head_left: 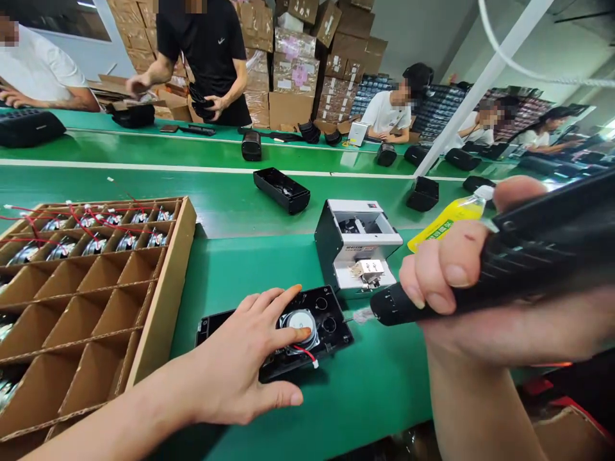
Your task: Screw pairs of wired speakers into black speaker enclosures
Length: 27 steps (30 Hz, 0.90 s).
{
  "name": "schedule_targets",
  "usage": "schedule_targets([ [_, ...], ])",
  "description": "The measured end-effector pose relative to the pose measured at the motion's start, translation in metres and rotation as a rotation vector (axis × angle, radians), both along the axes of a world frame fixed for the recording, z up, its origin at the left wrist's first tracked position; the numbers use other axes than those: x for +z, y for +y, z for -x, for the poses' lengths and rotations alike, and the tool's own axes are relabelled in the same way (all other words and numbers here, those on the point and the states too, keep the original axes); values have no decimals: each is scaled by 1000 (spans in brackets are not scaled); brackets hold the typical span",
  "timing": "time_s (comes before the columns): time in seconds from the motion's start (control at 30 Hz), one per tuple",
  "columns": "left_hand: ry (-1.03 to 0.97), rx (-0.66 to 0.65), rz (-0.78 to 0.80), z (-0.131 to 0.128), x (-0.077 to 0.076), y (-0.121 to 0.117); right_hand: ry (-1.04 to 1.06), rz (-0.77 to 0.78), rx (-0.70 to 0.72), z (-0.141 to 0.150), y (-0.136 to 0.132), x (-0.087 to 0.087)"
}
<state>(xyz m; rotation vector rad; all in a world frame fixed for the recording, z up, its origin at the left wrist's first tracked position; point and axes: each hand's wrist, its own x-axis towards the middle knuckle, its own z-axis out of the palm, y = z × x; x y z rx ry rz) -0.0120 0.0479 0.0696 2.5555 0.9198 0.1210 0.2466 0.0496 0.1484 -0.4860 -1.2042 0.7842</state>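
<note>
My left hand lies spread over a black plastic speaker housing on the green bench, covering its left half. Two of its fingers rest on or beside a round silver speaker driver seated in the housing. A short red wire with a white connector hangs over the housing's near edge. My right hand is wrapped round a black electric screwdriver held nearly level. The screwdriver's bit points left at the housing's right end; whether it touches a screw cannot be seen.
A divided cardboard box with several speaker drivers stands left. Behind the housing sit a screw feeder and a yellow bottle. Another housing lies on the green conveyor. Several people work across from me.
</note>
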Motion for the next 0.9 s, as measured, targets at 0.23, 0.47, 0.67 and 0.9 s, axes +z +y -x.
schedule_targets([
  [0.23,-12,11,-80,-4,1,-2,64,141,99,23,-4,-32],
  [0.47,-29,-4,-88,-4,-2,-1,100,190,152,30,-2,-57],
  [0.67,-52,-23,-99,-4,-8,2,79,180,147,32,3,-64],
  [0.9,-32,-23,-81,-5,0,1,59,207,111,35,2,-66],
])
